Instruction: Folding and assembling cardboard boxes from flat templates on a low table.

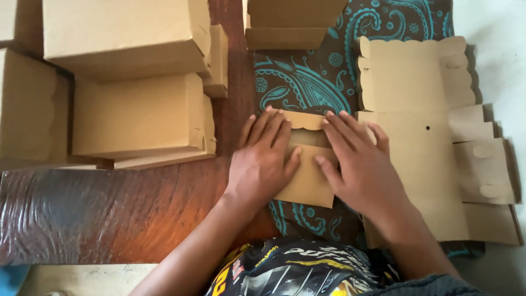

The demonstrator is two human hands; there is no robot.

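Pressing folded cardboard flap (307,164) | left hand (262,159) flat, fingers spread | right hand (359,164) flat, holding nothing

Count: 2 hands, left hand (260,161) and right hand (359,167), both flat on 1 unfolded cardboard box blank (422,164). 1 patterned teal cloth (323,71). Several folded cardboard boxes (137,115) stacked left; exact number unclear.

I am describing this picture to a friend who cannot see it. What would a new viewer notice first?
First, the two hands in the middle: the left hand and right hand press flat on a small folded cardboard piece. It lies on a dark cloth with turquoise paisley. Folded brown boxes are stacked at the upper left, and a flat, unfolded box blank lies at the right.
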